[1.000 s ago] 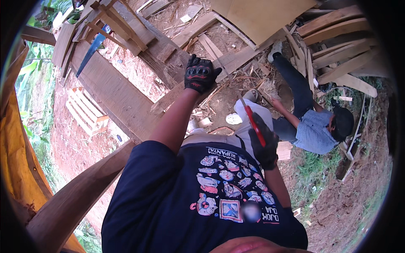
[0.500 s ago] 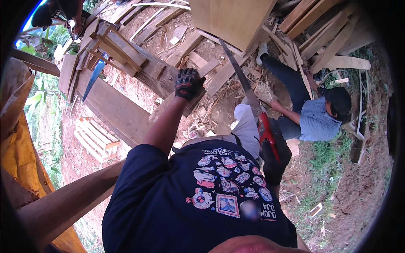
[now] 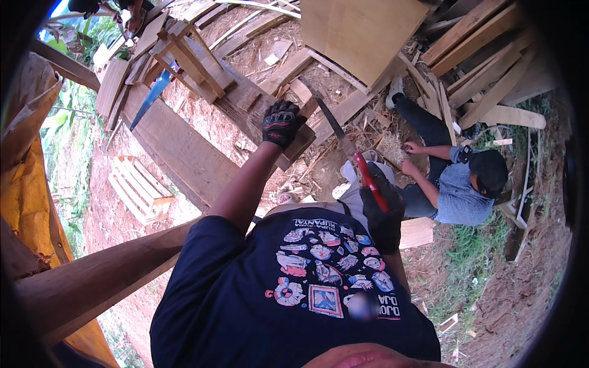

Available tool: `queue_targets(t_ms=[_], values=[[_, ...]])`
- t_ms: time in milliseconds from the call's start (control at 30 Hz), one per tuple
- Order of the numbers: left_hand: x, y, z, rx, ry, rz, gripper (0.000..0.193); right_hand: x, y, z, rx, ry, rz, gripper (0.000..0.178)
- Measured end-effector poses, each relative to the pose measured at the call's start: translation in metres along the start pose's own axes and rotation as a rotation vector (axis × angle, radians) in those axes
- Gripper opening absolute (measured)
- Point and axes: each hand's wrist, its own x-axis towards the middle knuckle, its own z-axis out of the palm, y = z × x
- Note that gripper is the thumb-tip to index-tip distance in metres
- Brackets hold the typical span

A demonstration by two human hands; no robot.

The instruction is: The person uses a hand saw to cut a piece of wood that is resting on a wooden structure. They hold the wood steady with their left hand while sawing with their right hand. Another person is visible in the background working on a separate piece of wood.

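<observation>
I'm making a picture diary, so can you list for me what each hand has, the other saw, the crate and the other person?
Left hand: gloved, on some timber
Right hand: gloved, holding a red-handled saw
Other saw: blue blade, over a wide plank
Crate: slatted, wooden, on the ground
Other person: right side of the picture, dark cap, blue top
</observation>
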Motion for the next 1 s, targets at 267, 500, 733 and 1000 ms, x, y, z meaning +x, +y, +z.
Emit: queue_targets(t_ms=[267, 500, 733, 1000], values=[[-0.02, 0.007, 0.03, 0.104, 0.043, -0.064, 0.066, 0.012, 0.019, 0.009, -0.22, -0.035, -0.228, 0.028], [-0.026, -0.002, 0.031, 0.056, 0.051, 0.064, 0.067, 0.075, 0.043, 0.037, 0.061, -0.035, -0.079, 0.044], [-0.022, 0.005, 0.018, -0.007, -0.022, 0.058, 0.064, 0.139, 0.098, 0.094, 0.071, -0.085, -0.185, 0.045], [-0.022, 0.009, 0.008, 0.019, -0.017, 0.04, 0.061, 0.131, 0.09, 0.083, 0.159, -0.214, 0.006, 0.049]])
